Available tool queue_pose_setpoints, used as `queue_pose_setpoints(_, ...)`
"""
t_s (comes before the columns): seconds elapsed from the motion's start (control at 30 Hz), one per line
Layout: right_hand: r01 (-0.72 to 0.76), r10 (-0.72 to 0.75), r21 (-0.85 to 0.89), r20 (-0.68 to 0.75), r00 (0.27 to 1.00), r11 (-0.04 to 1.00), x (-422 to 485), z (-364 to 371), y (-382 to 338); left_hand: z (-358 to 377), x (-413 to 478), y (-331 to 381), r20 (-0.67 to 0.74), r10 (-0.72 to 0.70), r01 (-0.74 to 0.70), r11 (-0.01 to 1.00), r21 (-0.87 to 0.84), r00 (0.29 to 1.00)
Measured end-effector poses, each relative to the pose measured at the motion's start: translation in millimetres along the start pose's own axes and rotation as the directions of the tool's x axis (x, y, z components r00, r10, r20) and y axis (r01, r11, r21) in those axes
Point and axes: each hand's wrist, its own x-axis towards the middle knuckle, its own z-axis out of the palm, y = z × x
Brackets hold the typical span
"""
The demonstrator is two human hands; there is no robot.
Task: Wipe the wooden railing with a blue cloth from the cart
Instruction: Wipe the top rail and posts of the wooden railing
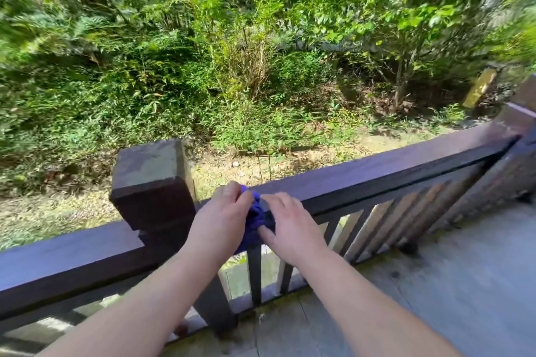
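A dark brown wooden railing (377, 171) runs across the view from lower left to upper right. A bunched blue cloth (256, 216) lies over its top rail just right of a thick square post (152, 180). My left hand (222, 217) grips the cloth from the left, fingers curled over it. My right hand (290, 223) presses on the cloth's right side, its thumb against the front of the rail. Most of the cloth is hidden between and under the two hands. No cart is in view.
Vertical slats (385, 223) fill the railing below the top rail. A grey deck floor (464, 284) spreads at lower right. Beyond the rail lie dry ground and dense green bushes (246, 52). A second post (522, 113) stands at far right.
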Motion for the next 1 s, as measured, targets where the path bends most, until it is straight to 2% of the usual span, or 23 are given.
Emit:
queue_pose_setpoints(0.07, 0.032, -0.033, -0.025, -0.019, 0.999, 0.999, 11.7, 3.3, 8.1, 5.1, 15.5, -5.7, 0.006, 0.052, -0.052, 0.995, 0.09, 0.999)
queue_pose_setpoints(0.13, 0.034, -0.035, -0.04, -0.022, 0.999, 0.999, 25.1, 8.7, 17.0, 17.4, 29.8, -11.3, 0.024, 0.016, -0.019, 0.993, 0.118, 1.0)
queue_pose_setpoints(0.27, 0.016, -0.009, -0.124, 0.056, 0.998, 0.992, 53.4, 23.1, 46.0, 65.3, 48.9, -11.5, 0.203, -0.102, 0.092, 0.994, 0.057, 0.974)
queue_pose_setpoints(0.37, 0.064, -0.026, -0.22, 0.173, 0.985, 0.973, 73.7, 26.1, 83.7, 98.1, 65.7, -3.0, 0.278, -0.039, 0.044, 0.999, -0.012, 0.96)
queue_pose_setpoints(0.47, 0.097, -0.017, -0.316, 0.246, 0.969, 0.944, 92.8, 18.5, 132.2, 121.3, 92.3, 9.4, 0.234, 0.008, 0.018, 0.994, -0.106, 0.972)
queue_pose_setpoints(0.63, 0.098, 0.012, -0.358, 0.293, 0.956, 0.929, 110.4, -4.4, 200.2, 146.4, 145.7, 44.0, 0.114, 0.029, 0.008, 0.952, -0.307, 0.993)
queue_pose_setpoints(0.7, 0.123, -0.016, -0.341, 0.3, 0.954, 0.932, 114.3, -10.7, 215.2, 153.9, 165.2, 58.0, 0.08, 0.088, -0.057, 0.942, -0.33, 0.993)
queue_pose_setpoints(0.87, 0.161, -0.061, -0.3, 0.318, 0.946, 0.94, 116.0, -23.9, 242.7, 175.1, 200.6, 85.4, 0.098, 0.189, -0.149, 0.936, -0.32, 0.977)
queue_pose_setpoints(1.0, 0.116, -0.024, -0.297, 0.294, 0.956, 0.948, 113.0, -50.8, 284.9, 187.0, 226.2, 108.2, 0.124, 0.241, -0.187, 0.921, -0.342, 0.962)
